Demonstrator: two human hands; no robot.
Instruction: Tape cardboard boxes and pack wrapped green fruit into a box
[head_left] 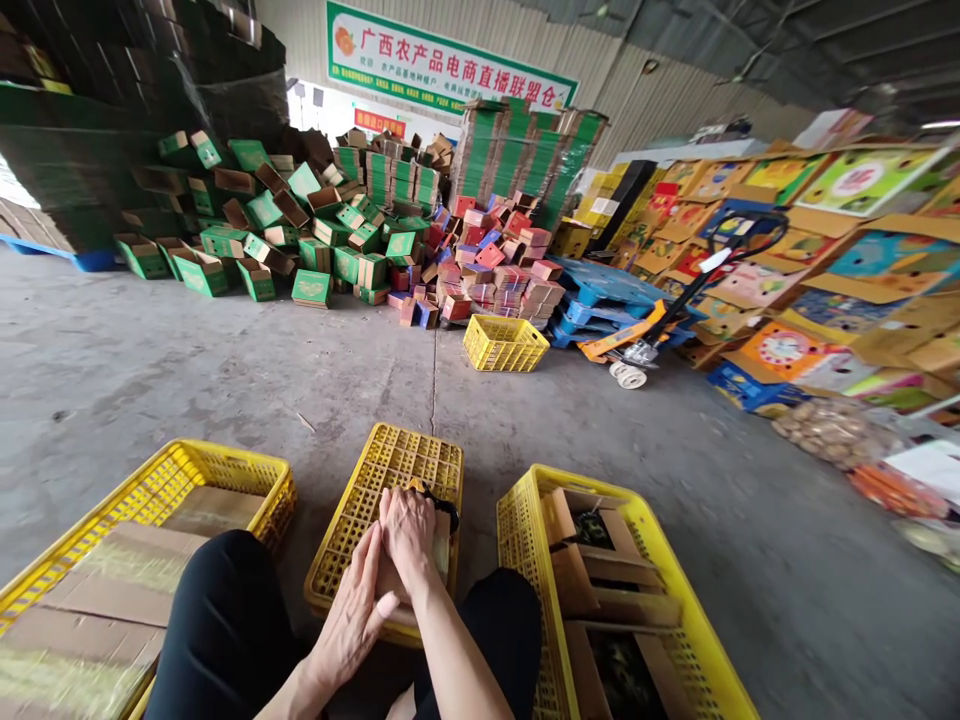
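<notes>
A yellow plastic crate (375, 470) lies upside down between my knees, with a small cardboard box (394, 580) on top of it, mostly covered by my hands. My right hand (409, 530) is closed over the box, around what looks like a tape dispenser (448, 507); its black part and a bit of orange show beyond the knuckles. Flat against the near left side, my left hand (352, 610) has its fingers stretched and thumb apart. Its fingertips touch or nearly touch my right hand.
At my left, a yellow crate (281, 490) holds closed taped boxes (112, 580). Another yellow crate (517, 520) at my right holds open boxes (600, 560) with dark contents. Ahead are a yellow crate (506, 345), piled green cartons (311, 285), a pallet jack (637, 345) and stacked fruit boxes (795, 350).
</notes>
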